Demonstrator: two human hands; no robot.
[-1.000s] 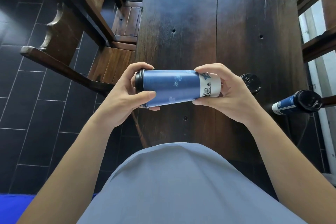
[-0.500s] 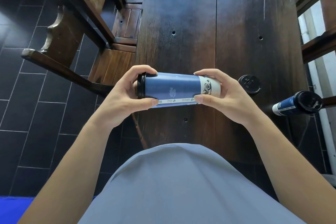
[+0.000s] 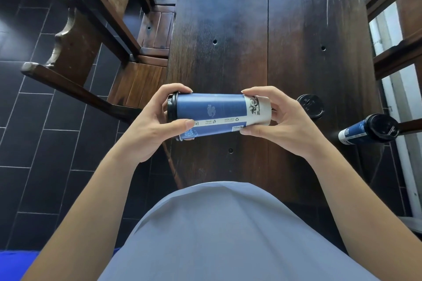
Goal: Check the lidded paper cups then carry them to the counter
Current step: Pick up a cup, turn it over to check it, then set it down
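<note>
The person is turning the blue paper cup sideways above the dark wooden table. A moment ago a plain blue side was showing; now the white label strip is facing up. The left hand is gripping the black lid end, and the right hand is gripping the bottom end. So checking is going on. Two more lidded cups are waiting on the table, not yet carried.
</note>
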